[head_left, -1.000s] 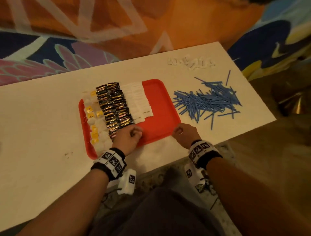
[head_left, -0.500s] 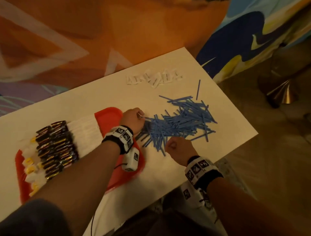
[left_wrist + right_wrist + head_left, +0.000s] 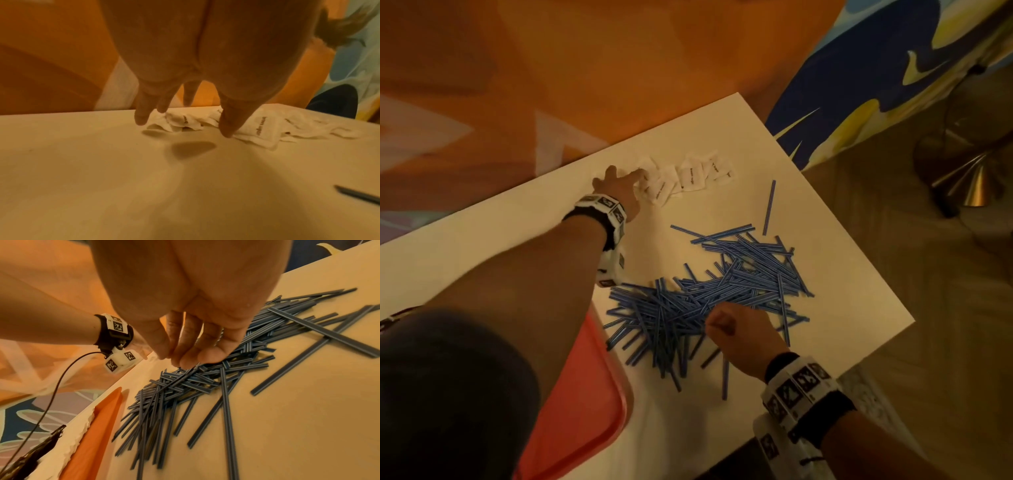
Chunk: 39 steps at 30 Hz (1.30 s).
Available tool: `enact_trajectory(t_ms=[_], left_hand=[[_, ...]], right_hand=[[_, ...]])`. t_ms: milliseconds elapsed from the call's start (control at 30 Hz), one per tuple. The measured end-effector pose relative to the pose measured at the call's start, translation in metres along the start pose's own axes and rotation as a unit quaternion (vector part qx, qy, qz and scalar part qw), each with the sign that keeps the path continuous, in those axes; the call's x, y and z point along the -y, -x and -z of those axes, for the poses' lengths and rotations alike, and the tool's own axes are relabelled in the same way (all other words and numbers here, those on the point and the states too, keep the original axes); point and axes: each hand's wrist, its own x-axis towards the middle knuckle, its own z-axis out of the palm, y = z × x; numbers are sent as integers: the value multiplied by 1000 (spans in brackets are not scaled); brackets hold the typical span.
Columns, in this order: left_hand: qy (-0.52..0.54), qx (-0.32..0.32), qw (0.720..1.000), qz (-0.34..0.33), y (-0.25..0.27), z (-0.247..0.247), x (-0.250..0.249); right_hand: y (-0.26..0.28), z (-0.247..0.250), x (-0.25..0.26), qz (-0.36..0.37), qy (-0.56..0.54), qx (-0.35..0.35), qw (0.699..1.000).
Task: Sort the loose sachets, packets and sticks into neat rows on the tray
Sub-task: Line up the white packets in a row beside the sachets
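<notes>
Smooth white table (image 3: 825, 308), thin blue sticks (image 3: 722, 294), crinkled sachets (image 3: 690, 176)

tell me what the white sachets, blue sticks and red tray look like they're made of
White sachets: apparently matte paper, with crimped edges and soft creases.
Blue sticks: thin flat packets, probably paper or film; printed lengthwise stripes, slight sheen. I can't tell which.
Red tray: likely moulded plastic, with a smooth surface and rounded raised rim.
</notes>
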Motion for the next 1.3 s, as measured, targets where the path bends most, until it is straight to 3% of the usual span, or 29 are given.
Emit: enact_trajectory(t_ms=[67,167,300,500,667,900,1033,1167,1233,1300], left_hand=[[-16,-3,1000,-10,-4,-4,5],[-13,-60,998,-28,3,-12,11],[28,-110,994,-5,9,-17,11],[-21,-77,997,-11,2,-19,1],[41,-115,992,-22,12,-39,7],[134,-54,990,-11,50,-44,17],[292,-20,956,27,88,-33,25],[442,20,896,40,137,-29,32],[495,20,868,24,166,-25,38],[573,29,819,29,195,-23,48]], right_hand=[[-4,3,-4,-10,-9,8,1000],[-9,6,-5,-24,-14,12,1000],[-16,7,-1,-23,-20,25,999],[-22,8,3,-23,-27,28,999],[-22,5,7,-29,-29,37,998],[-21,2,24,-2,-24,32,999],[-19,-1,43,30,-29,31,999],[-16,-11,78,80,-13,17,997],[-11,-18,97,110,-10,-25,994],[-3,-29,117,124,-39,-71,989]])
